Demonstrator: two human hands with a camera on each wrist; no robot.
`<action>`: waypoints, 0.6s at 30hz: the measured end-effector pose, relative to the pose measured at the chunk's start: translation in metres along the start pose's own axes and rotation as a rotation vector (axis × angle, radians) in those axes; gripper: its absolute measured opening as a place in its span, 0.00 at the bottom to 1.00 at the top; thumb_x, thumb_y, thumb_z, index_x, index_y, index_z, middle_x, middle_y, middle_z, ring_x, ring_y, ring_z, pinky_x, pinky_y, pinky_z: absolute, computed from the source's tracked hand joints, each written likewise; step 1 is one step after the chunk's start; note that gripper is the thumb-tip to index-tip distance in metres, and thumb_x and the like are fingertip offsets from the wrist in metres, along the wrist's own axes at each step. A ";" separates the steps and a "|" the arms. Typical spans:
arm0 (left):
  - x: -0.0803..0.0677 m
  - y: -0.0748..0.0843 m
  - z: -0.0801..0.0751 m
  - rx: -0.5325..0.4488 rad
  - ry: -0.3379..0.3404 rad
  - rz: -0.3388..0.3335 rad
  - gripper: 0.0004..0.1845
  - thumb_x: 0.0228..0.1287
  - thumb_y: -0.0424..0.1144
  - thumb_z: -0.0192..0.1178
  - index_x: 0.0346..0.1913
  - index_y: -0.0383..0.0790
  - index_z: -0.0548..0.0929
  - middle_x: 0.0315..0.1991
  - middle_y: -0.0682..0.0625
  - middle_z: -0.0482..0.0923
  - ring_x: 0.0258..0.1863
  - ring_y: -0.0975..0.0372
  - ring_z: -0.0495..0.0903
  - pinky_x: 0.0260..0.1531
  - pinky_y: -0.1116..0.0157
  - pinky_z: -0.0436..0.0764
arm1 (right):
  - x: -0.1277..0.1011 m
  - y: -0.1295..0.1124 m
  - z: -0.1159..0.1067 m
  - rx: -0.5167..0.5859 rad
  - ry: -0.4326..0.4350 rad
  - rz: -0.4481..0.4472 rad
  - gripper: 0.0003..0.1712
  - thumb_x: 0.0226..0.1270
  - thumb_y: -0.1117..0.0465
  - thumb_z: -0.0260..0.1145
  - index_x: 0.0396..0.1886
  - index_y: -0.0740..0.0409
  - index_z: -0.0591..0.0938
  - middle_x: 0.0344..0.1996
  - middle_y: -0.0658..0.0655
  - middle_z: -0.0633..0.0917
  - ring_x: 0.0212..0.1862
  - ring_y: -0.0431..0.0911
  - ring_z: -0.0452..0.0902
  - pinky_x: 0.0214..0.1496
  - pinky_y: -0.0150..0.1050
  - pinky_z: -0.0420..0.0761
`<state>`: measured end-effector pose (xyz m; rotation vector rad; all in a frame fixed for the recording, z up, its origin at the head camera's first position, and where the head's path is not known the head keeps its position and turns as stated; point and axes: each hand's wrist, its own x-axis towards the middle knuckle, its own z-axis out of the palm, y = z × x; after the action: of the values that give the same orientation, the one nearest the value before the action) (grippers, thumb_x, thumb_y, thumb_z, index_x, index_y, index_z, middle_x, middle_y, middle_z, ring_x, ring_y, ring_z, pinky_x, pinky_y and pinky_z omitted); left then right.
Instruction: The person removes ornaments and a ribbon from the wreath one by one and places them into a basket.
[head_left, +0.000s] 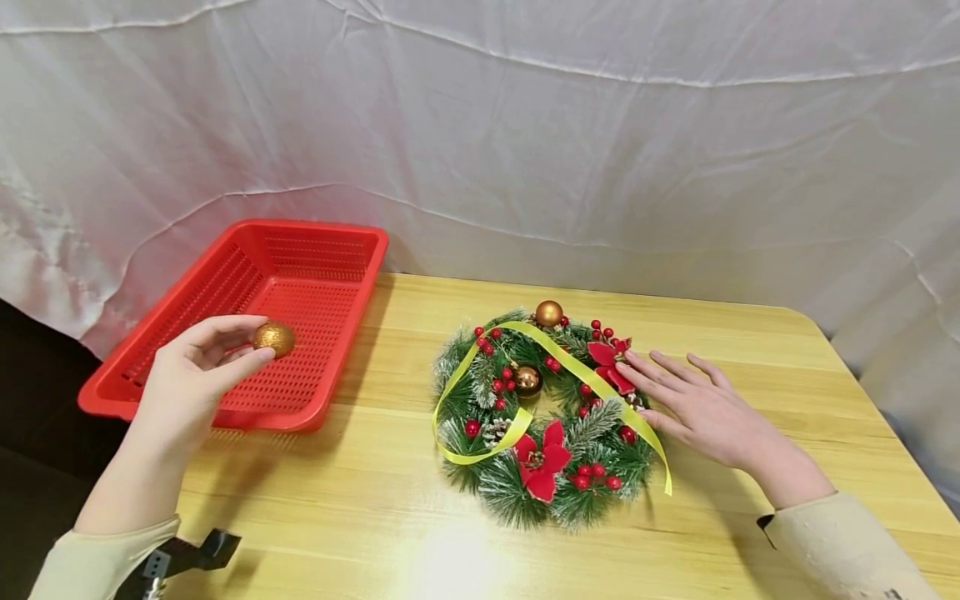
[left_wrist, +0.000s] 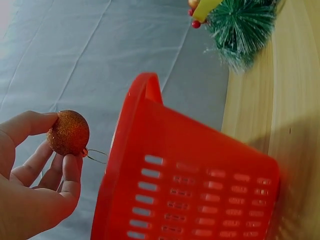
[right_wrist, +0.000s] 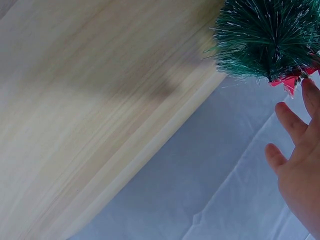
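Note:
My left hand [head_left: 197,367] pinches a glittery gold Christmas ball [head_left: 274,338] between thumb and fingers, above the red basket. In the left wrist view a thin hanging loop [left_wrist: 97,156] sticks out from the ball [left_wrist: 69,133]. A green wreath [head_left: 517,496] lies on the table, with red flowers, red berries, pine cones and frosted needles. Two shiny ornaments are on it, a gold ball [head_left: 549,313] at its far edge and a bronze ball [head_left: 528,382] near its centre. Yellow ribbon [head_left: 551,343] curls loosely across the top. My right hand [head_left: 701,408], fingers spread, touches the wreath's right side by a red flower [head_left: 611,365].
The red perforated basket [head_left: 367,250] stands at the table's left, close to the wreath's left side with bare wood between. A pale cloth [head_left: 525,150] hangs behind the wooden table [head_left: 360,517]. The table's right edge runs past my right forearm.

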<state>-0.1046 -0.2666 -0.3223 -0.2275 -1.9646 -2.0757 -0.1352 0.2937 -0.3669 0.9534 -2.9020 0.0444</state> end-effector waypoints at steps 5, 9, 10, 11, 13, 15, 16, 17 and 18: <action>0.001 -0.004 -0.009 -0.011 -0.002 -0.001 0.20 0.55 0.17 0.61 0.52 0.29 0.80 0.42 0.51 0.82 0.42 0.63 0.78 0.39 0.76 0.79 | 0.000 0.000 0.000 -0.003 -0.003 0.000 0.36 0.72 0.42 0.53 0.76 0.37 0.54 0.74 0.46 0.55 0.73 0.51 0.48 0.72 0.52 0.38; 0.001 -0.006 -0.014 -0.030 -0.003 0.002 0.20 0.56 0.16 0.60 0.52 0.31 0.80 0.42 0.52 0.83 0.43 0.64 0.79 0.39 0.75 0.79 | 0.000 0.000 0.000 -0.013 -0.001 -0.002 0.36 0.72 0.42 0.53 0.76 0.38 0.54 0.74 0.46 0.55 0.73 0.51 0.48 0.73 0.50 0.36; 0.001 -0.007 -0.015 -0.034 -0.003 0.000 0.20 0.56 0.16 0.60 0.52 0.31 0.80 0.42 0.52 0.83 0.43 0.64 0.79 0.39 0.75 0.79 | 0.000 0.000 0.000 -0.014 0.000 -0.003 0.36 0.72 0.42 0.53 0.76 0.38 0.54 0.74 0.46 0.55 0.73 0.51 0.48 0.73 0.50 0.36; 0.001 -0.007 -0.017 -0.039 -0.004 -0.003 0.20 0.56 0.16 0.60 0.52 0.31 0.80 0.42 0.52 0.83 0.42 0.64 0.79 0.39 0.75 0.79 | 0.000 0.000 0.000 -0.016 0.001 -0.004 0.36 0.72 0.42 0.53 0.76 0.38 0.54 0.74 0.46 0.55 0.73 0.51 0.48 0.73 0.51 0.36; 0.001 -0.008 -0.019 -0.042 -0.005 -0.010 0.20 0.56 0.16 0.59 0.52 0.31 0.80 0.41 0.52 0.83 0.42 0.65 0.80 0.39 0.75 0.79 | 0.000 0.000 0.000 -0.017 0.004 -0.005 0.36 0.72 0.42 0.53 0.75 0.38 0.54 0.74 0.46 0.55 0.73 0.51 0.48 0.73 0.51 0.37; 0.001 -0.008 -0.022 -0.051 -0.013 -0.025 0.20 0.57 0.16 0.59 0.53 0.32 0.80 0.41 0.52 0.83 0.41 0.65 0.80 0.39 0.75 0.79 | 0.000 0.001 0.000 -0.019 0.004 -0.006 0.36 0.72 0.42 0.53 0.76 0.38 0.54 0.74 0.46 0.55 0.73 0.51 0.48 0.73 0.50 0.36; 0.001 -0.009 -0.023 -0.054 -0.019 -0.031 0.20 0.57 0.16 0.59 0.53 0.32 0.80 0.41 0.52 0.83 0.41 0.65 0.80 0.39 0.75 0.79 | 0.000 0.001 0.000 -0.019 0.003 -0.006 0.36 0.72 0.42 0.53 0.76 0.38 0.54 0.74 0.46 0.55 0.73 0.51 0.48 0.73 0.50 0.35; 0.001 -0.009 -0.024 -0.059 -0.024 -0.038 0.20 0.57 0.16 0.59 0.53 0.32 0.80 0.41 0.52 0.83 0.41 0.65 0.80 0.39 0.75 0.79 | 0.000 0.001 0.000 -0.019 0.003 -0.006 0.36 0.72 0.42 0.53 0.76 0.38 0.54 0.74 0.46 0.55 0.73 0.51 0.48 0.73 0.49 0.34; 0.001 -0.009 -0.025 -0.062 -0.028 -0.043 0.20 0.57 0.16 0.58 0.53 0.32 0.80 0.41 0.52 0.83 0.41 0.65 0.80 0.40 0.75 0.79 | 0.000 0.001 0.000 -0.019 0.002 -0.006 0.36 0.72 0.42 0.53 0.76 0.38 0.54 0.74 0.46 0.55 0.73 0.51 0.48 0.73 0.48 0.33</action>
<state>-0.1066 -0.2909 -0.3324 -0.2303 -1.9397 -2.1743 -0.1357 0.2944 -0.3670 0.9586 -2.8918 0.0171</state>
